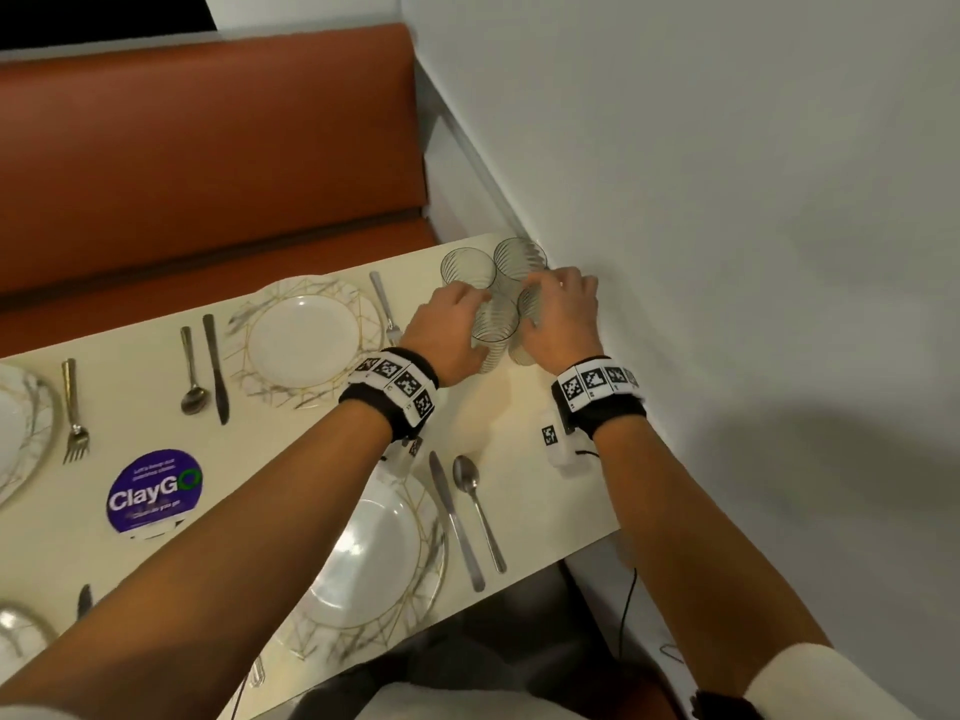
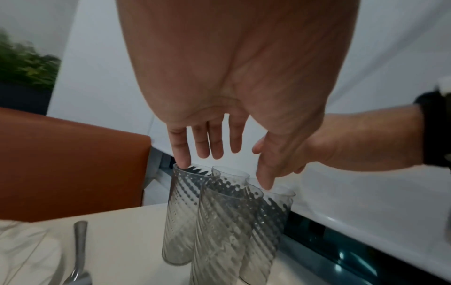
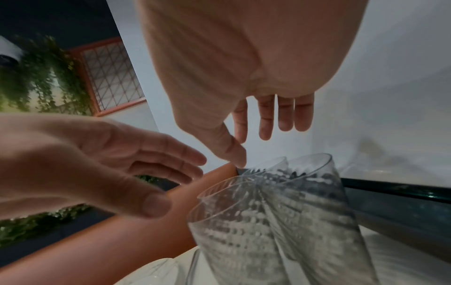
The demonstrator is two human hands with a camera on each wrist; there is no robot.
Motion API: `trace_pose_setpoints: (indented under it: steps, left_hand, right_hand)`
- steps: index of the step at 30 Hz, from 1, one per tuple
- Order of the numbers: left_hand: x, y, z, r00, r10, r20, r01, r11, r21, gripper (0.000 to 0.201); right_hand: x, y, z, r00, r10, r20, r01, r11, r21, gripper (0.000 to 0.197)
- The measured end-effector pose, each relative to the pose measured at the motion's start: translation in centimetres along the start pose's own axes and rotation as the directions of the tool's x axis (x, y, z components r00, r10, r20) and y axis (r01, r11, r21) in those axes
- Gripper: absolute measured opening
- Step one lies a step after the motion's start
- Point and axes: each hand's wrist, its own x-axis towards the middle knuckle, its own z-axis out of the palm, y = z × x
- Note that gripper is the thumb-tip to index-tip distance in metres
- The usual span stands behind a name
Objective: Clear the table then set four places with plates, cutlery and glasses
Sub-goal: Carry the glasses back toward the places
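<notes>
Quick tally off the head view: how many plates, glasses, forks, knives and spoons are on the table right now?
Plates: 4
Glasses: 4
Forks: 2
Knives: 2
Spoons: 2
Total: 14, not counting one dark piece beside the left arm, too hidden to name.

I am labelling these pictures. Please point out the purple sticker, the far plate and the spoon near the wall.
purple sticker (image 1: 154,492), head view, on its white lettering.
far plate (image 1: 304,341), head view, on its plain white centre.
spoon (image 1: 466,473), head view, on its bowl.
</notes>
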Motion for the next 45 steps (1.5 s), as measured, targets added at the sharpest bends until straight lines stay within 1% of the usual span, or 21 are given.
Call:
trace_pose_setpoints:
  steps: [2, 4, 7, 9, 12, 16, 19, 21, 23, 24, 27, 29, 32, 36, 40, 43, 45]
  left_hand:
    - [1.6, 0.3, 0.3, 0.997, 0.036, 0.071, -0.046, 0.989, 0.142, 0.090]
    - [2.7, 0.5, 0.9, 0.987, 0.061, 0.149, -0.100, 0.956, 0.274, 0.103]
    - [3.8, 0.6, 1.8, 0.965, 0.061, 0.255, -0.159, 0.908, 0.387, 0.113]
    - [4.1, 0.4, 1.9, 0.957, 0.050, 0.286, -0.171, 0.894, 0.414, 0.113]
    - [4.2, 0.0, 1.7, 0.955, 0.057, 0.290, -0.181, 0.888, 0.423, 0.110]
    - [3.3, -0.7, 1.3, 0.967, 0.092, 0.237, -0.176, 0.916, 0.362, 0.105]
    - [1.3, -1.5, -0.1, 0.984, 0.107, 0.143, -0.143, 0.952, 0.271, 0.105]
    - [-0.8, -2.1, -1.2, 0.996, 0.068, 0.058, -0.076, 0.985, 0.152, 0.104]
    - [-3.4, -2.9, -2.5, 1.000, -0.021, -0.009, 0.021, 1.000, -0.006, 0.103]
    - [-4.7, -3.4, -3.0, 0.997, -0.073, -0.032, 0.070, 0.994, -0.087, 0.103]
    - [-9.5, -6.0, -4.9, 0.974, -0.221, -0.052, 0.199, 0.942, -0.270, 0.100]
    - [-12.4, -8.1, -5.9, 0.956, -0.286, -0.072, 0.247, 0.910, -0.333, 0.098]
    - [-17.6, -12.2, -7.5, 0.914, -0.387, -0.120, 0.308, 0.856, -0.415, 0.097]
    - [-24.6, -18.2, -9.4, 0.854, -0.487, -0.182, 0.373, 0.819, -0.437, 0.098]
    - [-32.6, -24.5, -11.8, 0.790, -0.573, -0.217, 0.441, 0.778, -0.448, 0.101]
    - [-37.7, -28.4, -13.7, 0.744, -0.618, -0.255, 0.484, 0.761, -0.431, 0.100]
    - [-40.9, -31.1, -14.9, 0.703, -0.652, -0.285, 0.511, 0.742, -0.435, 0.102]
  right_hand:
    - [1.1, 0.6, -0.1, 0.992, 0.041, 0.122, -0.034, 0.998, -0.056, 0.071]
    - [1.8, 1.1, 0.2, 0.968, 0.092, 0.234, -0.071, 0.993, -0.096, 0.089]
    - [2.3, 1.8, 0.8, 0.932, 0.136, 0.336, -0.088, 0.984, -0.154, 0.111]
    - [2.5, 1.8, 0.9, 0.924, 0.139, 0.355, -0.092, 0.985, -0.145, 0.116]
    - [2.5, 1.4, 1.1, 0.924, 0.141, 0.356, -0.103, 0.987, -0.124, 0.115]
    - [2.1, 0.7, 1.1, 0.937, 0.154, 0.314, -0.122, 0.985, -0.120, 0.107]
    - [1.5, 0.0, 0.9, 0.938, 0.164, 0.307, -0.140, 0.985, -0.098, 0.106]
    - [0.9, -0.5, 0.7, 0.929, 0.168, 0.329, -0.141, 0.984, -0.106, 0.106]
    - [0.2, -1.4, 0.4, 0.921, 0.184, 0.345, -0.146, 0.980, -0.133, 0.108]
    - [-0.2, -2.1, 0.2, 0.917, 0.187, 0.353, -0.145, 0.979, -0.143, 0.108]
    - [-1.4, -5.9, 0.2, 0.899, 0.155, 0.411, -0.102, 0.984, -0.148, 0.107]
    - [-2.4, -9.1, 0.4, 0.884, 0.117, 0.453, -0.070, 0.991, -0.118, 0.106]
    - [-4.2, -15.2, 2.0, 0.859, 0.034, 0.511, -0.030, 0.999, -0.016, 0.096]
    - [-7.0, -24.0, 5.3, 0.844, -0.102, 0.527, 0.061, 0.994, 0.095, 0.094]
    - [-10.9, -33.2, 9.7, 0.799, -0.214, 0.562, 0.115, 0.972, 0.207, 0.093]
    - [-13.6, -39.1, 12.8, 0.778, -0.289, 0.558, 0.157, 0.949, 0.272, 0.092]
    - [-15.4, -42.9, 14.8, 0.752, -0.339, 0.565, 0.196, 0.934, 0.300, 0.092]
